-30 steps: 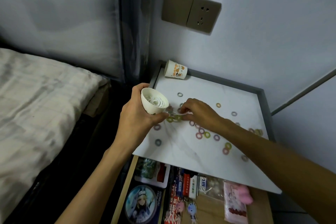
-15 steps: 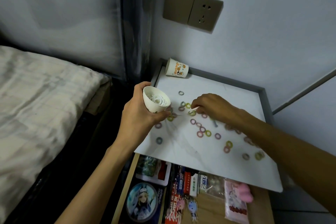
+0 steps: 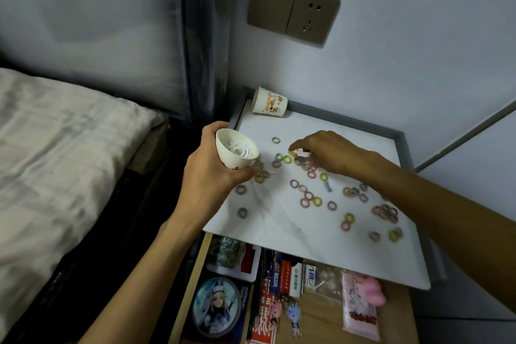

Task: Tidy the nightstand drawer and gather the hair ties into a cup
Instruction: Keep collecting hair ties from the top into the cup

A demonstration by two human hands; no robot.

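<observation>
The right hand [image 3: 326, 152] pinches a small yellowish elastic hair tie [image 3: 293, 153] just above the white marble-patterned table [image 3: 279, 232]; the white paper cup [image 3: 234, 159], gripped by the left hand [image 3: 208, 173], waits near at its nine o'clock, mouth tilted toward it.

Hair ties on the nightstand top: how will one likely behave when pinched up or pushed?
The hair ties are small thin loops lying flat, so probably light and unlikely to roll. They look soft, so one would likely flex when pinched. On the smooth nightstand top a push would probably slide it.
</observation>
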